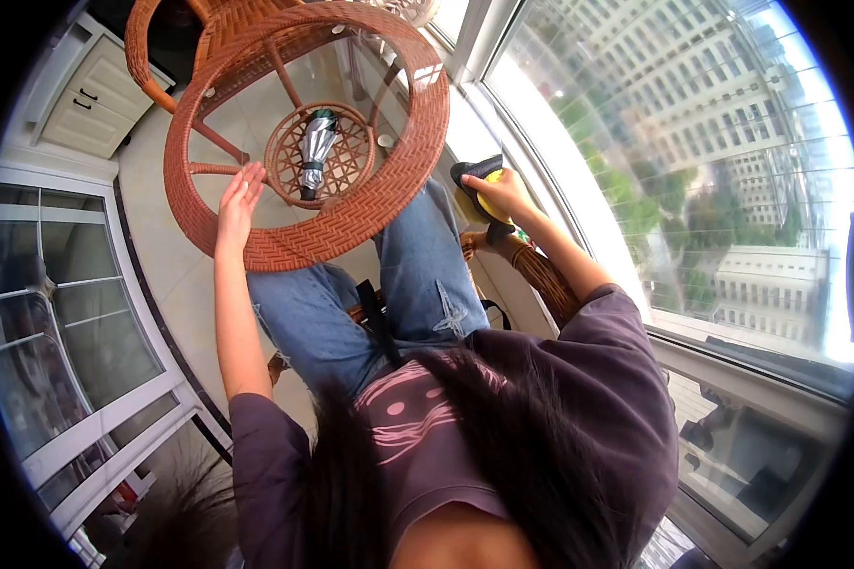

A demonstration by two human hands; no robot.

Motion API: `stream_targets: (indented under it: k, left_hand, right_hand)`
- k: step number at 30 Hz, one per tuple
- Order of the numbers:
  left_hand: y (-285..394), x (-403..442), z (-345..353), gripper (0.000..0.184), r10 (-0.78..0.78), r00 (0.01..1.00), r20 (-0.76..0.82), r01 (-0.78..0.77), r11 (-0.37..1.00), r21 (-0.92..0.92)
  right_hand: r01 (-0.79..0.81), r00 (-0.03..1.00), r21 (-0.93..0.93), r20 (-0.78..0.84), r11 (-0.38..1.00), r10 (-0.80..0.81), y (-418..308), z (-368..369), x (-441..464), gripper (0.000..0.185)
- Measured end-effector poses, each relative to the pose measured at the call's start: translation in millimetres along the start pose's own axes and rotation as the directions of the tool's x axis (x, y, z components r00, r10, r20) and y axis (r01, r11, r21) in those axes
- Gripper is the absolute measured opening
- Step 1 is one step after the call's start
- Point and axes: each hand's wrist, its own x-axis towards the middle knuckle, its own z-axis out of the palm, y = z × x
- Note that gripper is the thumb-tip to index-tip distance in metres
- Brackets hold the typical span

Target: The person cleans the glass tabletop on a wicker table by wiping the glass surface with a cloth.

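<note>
My right hand [510,196] is closed on a black and yellow object [485,182] at the window side, above a wicker armrest; its exact kind I cannot make out. Over the left rim of a round wicker table [299,245] with a glass top, my left hand [240,201] is held with its fingers stretched out and nothing in it. Whether it touches the rim I cannot tell. Through the glass, a folded silver umbrella [319,147] shows on the round woven lower shelf [353,171].
A wicker chair [228,43] stands behind the table. Large windows [636,180] run along the right, with a white sill beside my right hand. White cabinets [95,100] are at the far left, and a white-framed glass door [76,294] is at the left.
</note>
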Motion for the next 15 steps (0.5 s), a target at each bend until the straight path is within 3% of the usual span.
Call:
stream_targets:
  k: [5,7,8,13,15]
  left_hand:
    - [-0.9,-0.1,-2.9,0.038,0.020,1.000,0.020,-0.020,1.000,-0.004]
    - [-3.2,2.4,-6.7,0.038,0.018,0.999,0.027,-0.018,1.000,-0.018]
    - [-4.5,3.5,-7.8,0.038,0.016,0.999,0.031,-0.015,0.999,-0.030]
    - [-2.1,2.1,-2.6,0.038,0.020,1.000,0.003,-0.020,1.000,-0.015]
    - [-0.8,2.0,-3.0,0.038,0.026,1.000,0.003,-0.026,1.000,-0.007]
  right_hand:
    - [-0.101,0.995,0.226,0.002,0.969,0.103,12.9,-3.4,19.8,0.046]
    - [-0.203,0.945,0.480,0.325,0.854,0.042,16.4,-13.2,21.6,0.036]
    - [-0.246,0.910,0.460,0.412,0.853,0.040,18.3,-14.9,21.7,0.031]
    - [-0.301,0.872,0.482,0.488,0.823,0.032,4.6,-5.6,15.2,0.031]
    - [-0.397,0.863,0.598,0.502,0.696,0.061,9.0,0.1,27.6,0.030]
